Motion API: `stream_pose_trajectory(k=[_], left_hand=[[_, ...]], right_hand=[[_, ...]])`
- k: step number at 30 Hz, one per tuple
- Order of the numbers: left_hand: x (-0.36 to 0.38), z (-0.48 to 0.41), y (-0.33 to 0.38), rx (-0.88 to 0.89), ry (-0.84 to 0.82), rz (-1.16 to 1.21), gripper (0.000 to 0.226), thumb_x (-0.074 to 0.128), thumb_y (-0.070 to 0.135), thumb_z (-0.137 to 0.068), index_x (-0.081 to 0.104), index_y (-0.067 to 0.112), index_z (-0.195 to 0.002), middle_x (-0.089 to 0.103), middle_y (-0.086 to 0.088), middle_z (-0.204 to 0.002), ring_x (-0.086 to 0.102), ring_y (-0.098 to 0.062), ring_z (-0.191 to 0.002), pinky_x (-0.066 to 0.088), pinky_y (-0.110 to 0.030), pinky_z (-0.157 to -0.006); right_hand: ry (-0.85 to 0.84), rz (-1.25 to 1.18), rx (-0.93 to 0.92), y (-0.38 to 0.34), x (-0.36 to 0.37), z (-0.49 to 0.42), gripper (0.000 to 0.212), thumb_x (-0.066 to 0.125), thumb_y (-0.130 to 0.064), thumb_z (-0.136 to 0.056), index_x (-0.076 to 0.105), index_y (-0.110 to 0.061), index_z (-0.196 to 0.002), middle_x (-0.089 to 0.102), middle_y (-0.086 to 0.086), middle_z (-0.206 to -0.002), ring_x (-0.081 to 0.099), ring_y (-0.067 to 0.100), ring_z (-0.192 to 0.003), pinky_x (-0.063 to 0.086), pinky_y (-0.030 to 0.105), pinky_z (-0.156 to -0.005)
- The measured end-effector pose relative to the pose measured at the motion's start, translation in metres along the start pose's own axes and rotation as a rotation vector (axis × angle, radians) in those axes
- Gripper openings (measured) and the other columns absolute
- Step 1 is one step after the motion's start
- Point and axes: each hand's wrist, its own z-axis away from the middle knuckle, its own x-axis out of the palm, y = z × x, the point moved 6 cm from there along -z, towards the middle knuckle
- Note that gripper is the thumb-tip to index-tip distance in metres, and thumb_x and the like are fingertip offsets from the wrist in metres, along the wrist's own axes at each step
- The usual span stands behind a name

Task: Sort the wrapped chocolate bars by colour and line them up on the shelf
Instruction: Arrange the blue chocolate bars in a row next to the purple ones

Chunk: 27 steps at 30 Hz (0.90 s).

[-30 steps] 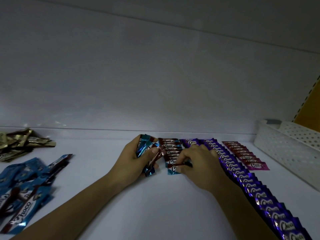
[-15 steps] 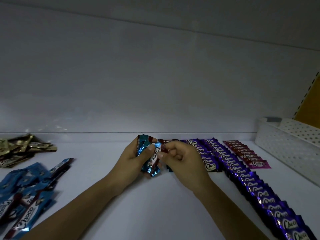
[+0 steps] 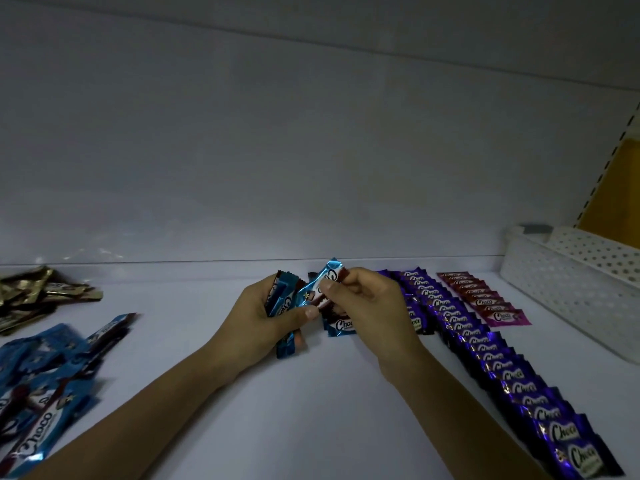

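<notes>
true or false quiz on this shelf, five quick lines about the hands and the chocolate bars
1. The left hand grips a bunch of blue bars. True.
2. The right hand holds nothing. False: it pinches a single blue bar.
3. The purple row lies left of the loose blue pile. False: the row is on the right and the pile is on the far left.
4. The pink row lies between the purple row and the white basket. True.
5. The gold bars stand in a neat row. False: they lie in a loose heap at the far left.
</notes>
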Motion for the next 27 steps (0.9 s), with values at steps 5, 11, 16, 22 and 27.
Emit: stream_pose_trajectory(k=[5, 11, 16, 22, 27], left_hand=[[0.001, 0.002, -0.003, -0.05, -0.004, 0.01, 0.017, 0.07, 0.007, -0.083, 0.066, 0.014, -0.097, 0.07, 0.006, -0.069, 0.062, -0.007, -0.053, 0.049, -0.018, -0.049], [-0.012, 0.001, -0.005, -0.059, 0.179, 0.058, 0.01, 0.068, 0.012, -0.084, 0.066, 0.017, -0.093, 0.07, -0.01, -0.079, 0.061, -0.01, -0.055, 0.049, -0.019, -0.049], [-0.015, 0.0, -0.009, -0.089, 0.214, 0.072, 0.012, 0.068, 0.018, -0.083, 0.065, 0.021, -0.094, 0.073, -0.005, -0.084, 0.063, -0.009, -0.056, 0.048, -0.017, -0.048], [-0.014, -0.001, -0.009, -0.088, 0.209, 0.049, 0.011, 0.068, 0.018, -0.084, 0.065, 0.022, -0.094, 0.072, -0.007, -0.083, 0.06, -0.008, -0.055, 0.047, -0.017, -0.047], [-0.013, 0.0, -0.009, -0.08, 0.182, 0.019, 0.016, 0.069, 0.024, -0.079, 0.066, 0.02, -0.094, 0.071, -0.01, -0.086, 0.059, -0.01, -0.058, 0.048, -0.018, -0.05]], right_hand=[[0.11, -0.085, 0.07, -0.003, -0.021, -0.005, 0.009, 0.055, -0.017, -0.094, 0.064, -0.017, -0.092, 0.07, 0.002, -0.077, 0.063, 0.002, -0.053, 0.05, 0.017, -0.048], [-0.026, 0.465, -0.032, -0.006, -0.043, -0.007, 0.012, 0.06, -0.014, -0.091, 0.057, -0.026, -0.093, 0.064, -0.004, -0.073, 0.06, -0.002, -0.05, 0.039, 0.008, -0.039], [-0.223, 0.708, -0.064, 0.002, -0.036, -0.006, 0.018, 0.069, -0.012, -0.083, 0.063, -0.024, -0.072, 0.068, -0.007, -0.071, 0.064, 0.005, -0.064, 0.049, 0.013, -0.055], [-0.314, 0.884, -0.171, 0.003, -0.027, -0.003, 0.002, 0.069, -0.024, -0.084, 0.07, -0.023, -0.082, 0.063, -0.013, -0.082, 0.053, -0.004, -0.071, 0.042, 0.019, -0.078], [-0.244, 0.965, -0.246, 0.002, -0.024, -0.005, 0.004, 0.066, -0.026, -0.086, 0.067, -0.022, -0.084, 0.056, -0.009, -0.092, 0.043, 0.006, -0.091, 0.035, 0.023, -0.078]])
